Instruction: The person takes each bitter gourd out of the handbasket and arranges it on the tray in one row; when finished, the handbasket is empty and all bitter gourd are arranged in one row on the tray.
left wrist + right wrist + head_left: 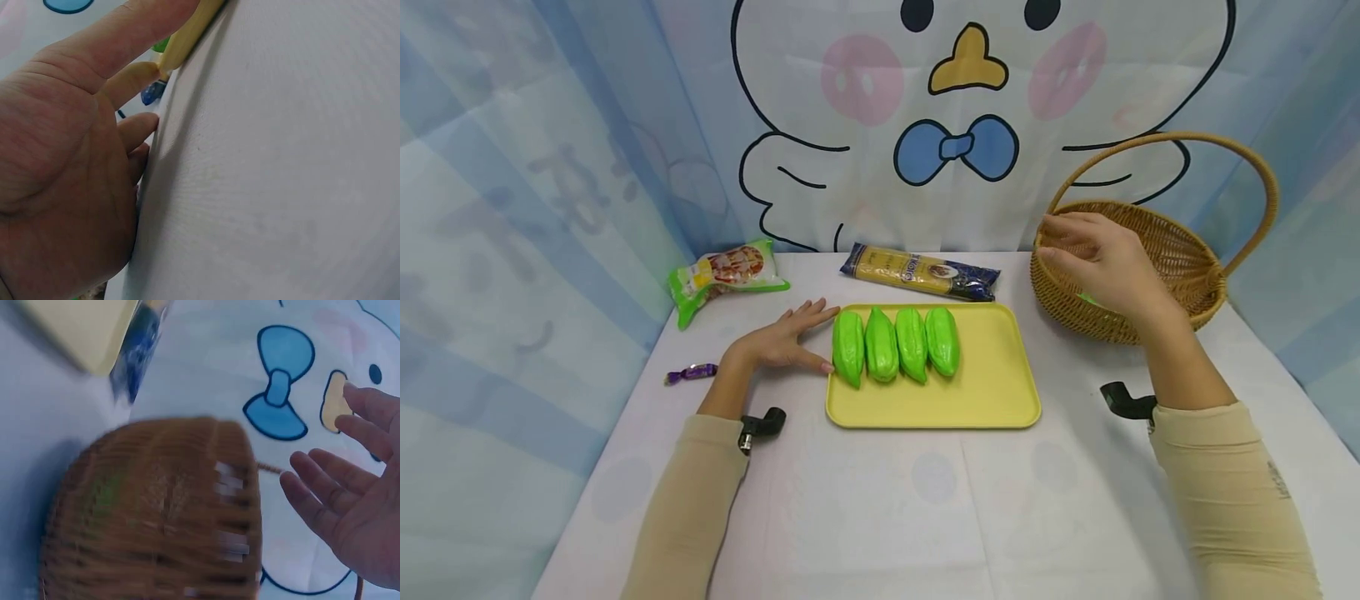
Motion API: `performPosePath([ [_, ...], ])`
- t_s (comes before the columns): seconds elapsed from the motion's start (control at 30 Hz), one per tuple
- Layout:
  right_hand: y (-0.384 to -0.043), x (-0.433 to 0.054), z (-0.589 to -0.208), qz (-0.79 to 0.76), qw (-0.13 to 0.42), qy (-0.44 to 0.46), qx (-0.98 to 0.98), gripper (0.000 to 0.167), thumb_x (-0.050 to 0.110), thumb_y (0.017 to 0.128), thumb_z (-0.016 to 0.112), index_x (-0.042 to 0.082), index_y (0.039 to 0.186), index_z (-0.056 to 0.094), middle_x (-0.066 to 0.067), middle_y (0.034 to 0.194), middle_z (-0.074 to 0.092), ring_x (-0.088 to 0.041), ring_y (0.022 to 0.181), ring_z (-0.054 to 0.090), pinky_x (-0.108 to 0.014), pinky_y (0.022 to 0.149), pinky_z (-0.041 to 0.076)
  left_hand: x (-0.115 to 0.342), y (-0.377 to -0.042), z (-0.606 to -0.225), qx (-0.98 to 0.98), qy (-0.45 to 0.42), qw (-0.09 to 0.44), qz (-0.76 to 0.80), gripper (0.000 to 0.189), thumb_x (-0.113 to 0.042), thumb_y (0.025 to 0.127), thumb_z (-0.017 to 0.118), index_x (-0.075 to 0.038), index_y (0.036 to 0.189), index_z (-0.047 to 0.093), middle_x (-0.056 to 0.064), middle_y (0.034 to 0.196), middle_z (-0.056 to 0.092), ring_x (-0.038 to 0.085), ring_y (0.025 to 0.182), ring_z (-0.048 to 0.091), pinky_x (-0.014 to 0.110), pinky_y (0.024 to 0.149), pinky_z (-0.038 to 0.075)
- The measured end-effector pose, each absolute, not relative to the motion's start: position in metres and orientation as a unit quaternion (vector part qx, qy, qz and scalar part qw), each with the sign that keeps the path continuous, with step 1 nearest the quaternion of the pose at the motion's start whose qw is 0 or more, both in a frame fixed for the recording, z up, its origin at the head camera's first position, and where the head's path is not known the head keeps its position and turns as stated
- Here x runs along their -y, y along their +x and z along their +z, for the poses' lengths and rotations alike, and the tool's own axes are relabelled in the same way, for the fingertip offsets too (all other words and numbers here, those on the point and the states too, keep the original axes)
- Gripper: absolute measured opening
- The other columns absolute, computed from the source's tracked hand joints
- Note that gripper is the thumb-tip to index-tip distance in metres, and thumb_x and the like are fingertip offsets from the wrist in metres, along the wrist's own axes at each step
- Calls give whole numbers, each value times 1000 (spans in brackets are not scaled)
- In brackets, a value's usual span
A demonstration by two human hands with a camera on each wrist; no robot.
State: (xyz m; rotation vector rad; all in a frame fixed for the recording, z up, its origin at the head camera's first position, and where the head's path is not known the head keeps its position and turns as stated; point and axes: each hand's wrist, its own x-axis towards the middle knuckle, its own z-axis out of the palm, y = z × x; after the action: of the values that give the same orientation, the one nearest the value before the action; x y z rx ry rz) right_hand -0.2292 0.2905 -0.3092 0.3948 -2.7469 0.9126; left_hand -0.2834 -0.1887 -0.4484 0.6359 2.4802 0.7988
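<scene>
My left hand (782, 340) lies at the left edge of a yellow tray (985, 400), fingers spread, thumb and fingertips right at the rim. In the left wrist view the thumb (125, 31) stretches toward the tray's side (190, 34). Several glossy green fruits (882, 346), long and ridged like star fruits, line up side by side on the tray's left half. Over the near left part of a wicker basket (1180, 250) hovers my right hand (1101, 258). Its fingers (331, 481) are loosely extended in the right wrist view, with nothing held. Something green (1086, 298) shows at the basket, partly hidden.
Behind the tray lies a blue and gold food packet (921, 272). A green snack bag (730, 275) sits at the back left, with a small purple wrapped candy (691, 373) nearer. The basket's tall handle (1270, 183) arches upward. A printed curtain (865, 183) stands behind the table.
</scene>
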Motion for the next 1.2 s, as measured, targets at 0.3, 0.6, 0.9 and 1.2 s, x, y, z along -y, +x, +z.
performPosePath([
  [0.3, -245, -336, -307, 276, 40, 81, 957, 66, 53, 104, 57, 25, 161, 42, -19, 163, 42, -49, 141, 42, -74, 105, 39, 192, -284, -447, -901, 231, 226, 289, 112, -56, 79, 86, -33, 168, 21, 7, 177, -3, 31, 163, -13, 57, 130, -13],
  [0.6, -261, -365, -322, 244, 20, 36, 969, 69, 56, 105, 50, 19, 163, 38, -31, 143, 55, -45, 119, 56, -55, 80, 51, 192, -283, -448, -902, 228, 227, 289, 112, -57, 79, 86, -34, 167, 21, 5, 177, -3, 29, 163, -14, 56, 131, -13],
  [0.9, -276, -386, -330, 210, -9, 27, 977, 74, 56, 106, 49, 8, 161, 39, -40, 149, 45, -59, 130, 45, -72, 94, 45, 191, -282, -448, -901, 230, 227, 289, 112, -56, 79, 86, -34, 167, 21, 5, 177, -3, 28, 163, -14, 55, 130, -14],
  [1.2, -282, -402, -336, 204, -54, 5, 978, 78, 59, 106, 45, 5, 161, 36, -42, 159, 28, -62, 136, 36, -75, 99, 40, 189, -283, -448, -900, 235, 227, 290, 112, -56, 79, 86, -33, 168, 20, 6, 177, -3, 29, 163, -14, 55, 131, -13],
])
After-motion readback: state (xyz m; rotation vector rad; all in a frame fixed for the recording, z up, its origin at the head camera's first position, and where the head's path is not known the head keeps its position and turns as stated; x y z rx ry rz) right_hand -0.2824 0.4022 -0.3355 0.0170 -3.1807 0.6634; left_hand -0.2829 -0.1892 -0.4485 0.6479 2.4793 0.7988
